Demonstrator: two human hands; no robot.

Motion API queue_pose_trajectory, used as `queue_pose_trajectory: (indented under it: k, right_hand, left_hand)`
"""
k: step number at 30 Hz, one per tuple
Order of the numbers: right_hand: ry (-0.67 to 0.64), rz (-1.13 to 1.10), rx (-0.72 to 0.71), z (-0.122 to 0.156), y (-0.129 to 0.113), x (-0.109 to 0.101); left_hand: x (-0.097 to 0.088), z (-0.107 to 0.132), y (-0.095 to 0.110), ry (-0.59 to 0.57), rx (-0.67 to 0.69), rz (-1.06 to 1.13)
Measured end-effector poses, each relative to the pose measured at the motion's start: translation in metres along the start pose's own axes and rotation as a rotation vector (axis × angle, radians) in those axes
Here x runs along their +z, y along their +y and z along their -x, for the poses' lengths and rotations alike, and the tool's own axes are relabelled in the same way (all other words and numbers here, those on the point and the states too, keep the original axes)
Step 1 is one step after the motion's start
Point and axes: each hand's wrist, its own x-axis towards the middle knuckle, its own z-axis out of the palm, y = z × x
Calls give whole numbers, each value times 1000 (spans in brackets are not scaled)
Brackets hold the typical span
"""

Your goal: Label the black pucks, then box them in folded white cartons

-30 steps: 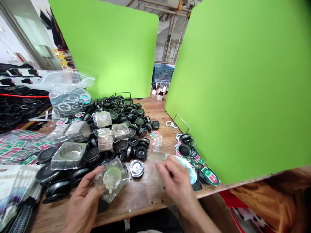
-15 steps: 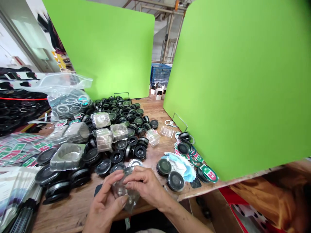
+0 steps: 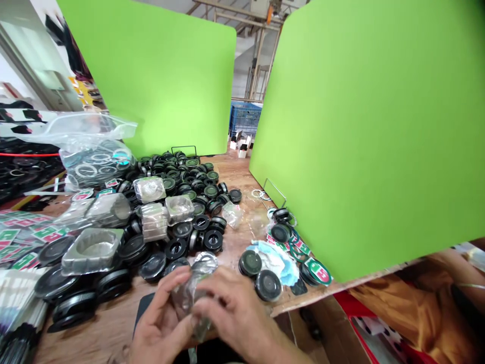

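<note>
Both my hands meet at the near table edge around a small clear plastic bag (image 3: pixel 188 298) with a round part inside. My left hand (image 3: pixel 161 323) grips the bag from the left, fingers curled. My right hand (image 3: pixel 231 316) closes over it from the right, thumb and fingers pinching the plastic. A shiny round metal piece (image 3: pixel 205 261) lies on the wood just beyond my fingers. Two black round caps (image 3: pixel 250 263) (image 3: pixel 268 284) sit to the right of my hands, beside a crumpled blue cloth (image 3: pixel 278 260).
A large heap of black round caps (image 3: pixel 189 174) covers the table's middle, with bagged parts (image 3: pixel 150 188) and a clear tray (image 3: pixel 92 248) on top. A bag of rings (image 3: pixel 96 151) stands at the left. Green divider boards (image 3: pixel 364 136) wall the right and back. Red-green labels (image 3: pixel 22 237) lie left.
My left hand brought the bagged part from the left to the near edge and my right hand came over from the right to join it. The view has drifted right.
</note>
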Motion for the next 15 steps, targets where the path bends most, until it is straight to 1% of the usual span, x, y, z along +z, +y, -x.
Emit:
queue_pose_trajectory:
  k: [1, 2, 4, 5, 7, 9, 11, 12, 13, 15]
  right_hand:
    - [-50, -121, -8, 0, -4, 10]
    - [-71, -220, -2, 0, -7, 18]
    - [-64, -338, 20, -1, -7, 29]
    - [-58, -354, 17, -2, -5, 33]
    - [-63, -280, -43, -2, -1, 37]
    - [-66, -101, -138, -2, 1, 40]
    - [-36, 2, -214, 0, -1, 40]
    - [-10, -9, -228, 2, -2, 38]
    - [21, -52, -218, 3, -3, 32]
    - [79, -132, -134, 4, -2, 15]
  left_hand:
    - [2, 2, -1, -26, 2, 8]
    - [2, 4, -1, -41, -2, 16]
    - [-1, 5, -3, -49, -24, 30]
    - [-4, 5, -5, -49, -36, 29]
    - [-7, 5, -7, -42, -26, 11]
    - [-8, 4, -9, -24, 26, -27]
    - [-8, 2, -9, -27, 41, -54]
    - [-9, 0, -8, -27, 27, -48]
    - [-11, -2, -6, -15, 3, -27]
    - [-16, -7, -1, 71, -48, 53]
